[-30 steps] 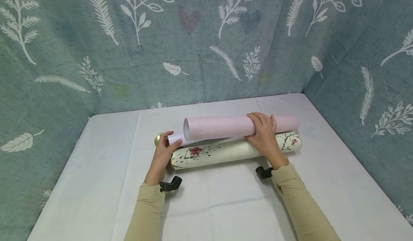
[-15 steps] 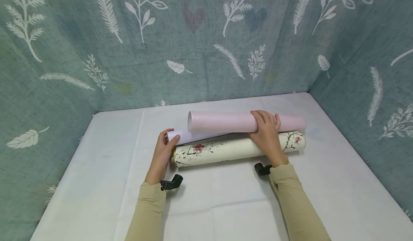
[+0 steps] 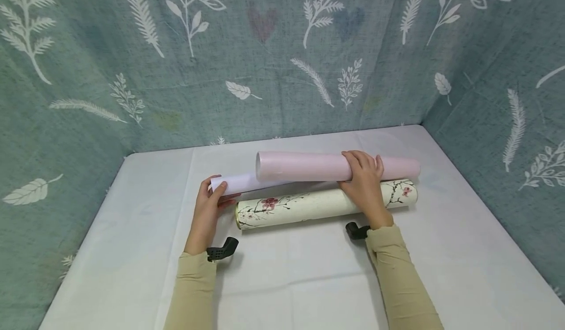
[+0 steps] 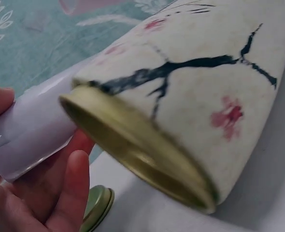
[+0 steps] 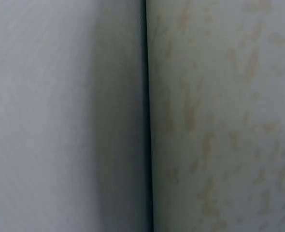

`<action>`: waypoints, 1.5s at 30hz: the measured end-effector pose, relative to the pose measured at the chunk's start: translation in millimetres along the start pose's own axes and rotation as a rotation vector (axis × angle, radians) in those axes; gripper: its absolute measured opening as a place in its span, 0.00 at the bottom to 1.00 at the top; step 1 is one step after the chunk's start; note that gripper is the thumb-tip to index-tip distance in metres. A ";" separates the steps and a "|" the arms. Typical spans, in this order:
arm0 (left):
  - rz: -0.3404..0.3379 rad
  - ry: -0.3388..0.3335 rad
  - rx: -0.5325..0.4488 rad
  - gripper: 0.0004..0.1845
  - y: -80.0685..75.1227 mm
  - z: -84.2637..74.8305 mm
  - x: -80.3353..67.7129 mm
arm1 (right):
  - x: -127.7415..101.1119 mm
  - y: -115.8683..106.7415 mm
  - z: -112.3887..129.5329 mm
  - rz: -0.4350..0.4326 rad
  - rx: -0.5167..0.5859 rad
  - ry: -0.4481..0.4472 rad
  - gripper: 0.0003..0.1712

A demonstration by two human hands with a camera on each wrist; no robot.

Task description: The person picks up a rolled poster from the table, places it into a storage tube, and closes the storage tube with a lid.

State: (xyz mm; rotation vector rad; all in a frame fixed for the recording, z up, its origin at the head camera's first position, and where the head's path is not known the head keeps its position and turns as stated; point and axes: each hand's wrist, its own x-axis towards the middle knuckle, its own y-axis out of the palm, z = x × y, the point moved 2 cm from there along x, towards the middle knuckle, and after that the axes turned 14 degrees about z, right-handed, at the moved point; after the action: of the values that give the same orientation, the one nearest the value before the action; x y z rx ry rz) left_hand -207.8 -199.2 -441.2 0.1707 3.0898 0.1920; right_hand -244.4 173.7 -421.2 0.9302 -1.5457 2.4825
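Note:
My left hand pinches the left end of a rolled white sheet, thumb on top. In the left wrist view this roll looks pale lavender and glossy, with the fingers beneath it. My right hand has its fingers curled over a hollow pink roll that overlaps the far part of the white one. Nearer to me lies a cream tube with a plum-blossom print, partly under the right hand. Its gold-rimmed end is uncapped. The right wrist view shows only the tube's side against the white cloth.
A round gold lid lies on the white-covered table beside the left hand's fingers, hidden in the head view. Green leaf-patterned cloth walls the back and both sides of the table.
My left hand has moved left, drawing the white roll's end past the cream tube's open end; it now covers the gold lid. The right hand still holds the pink roll, raised slightly toward the back.

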 end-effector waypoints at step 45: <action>-0.278 0.080 -0.401 0.25 -68.8 -10.0 -28.2 | -1.9 1.0 1.1 0.022 -0.035 0.063 0.42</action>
State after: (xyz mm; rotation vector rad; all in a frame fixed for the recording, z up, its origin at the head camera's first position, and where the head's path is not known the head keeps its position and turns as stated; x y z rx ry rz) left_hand -187.6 -271.4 -439.0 -0.2830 3.0233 0.8081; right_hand -242.7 172.8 -422.7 0.8259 -1.5825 2.4654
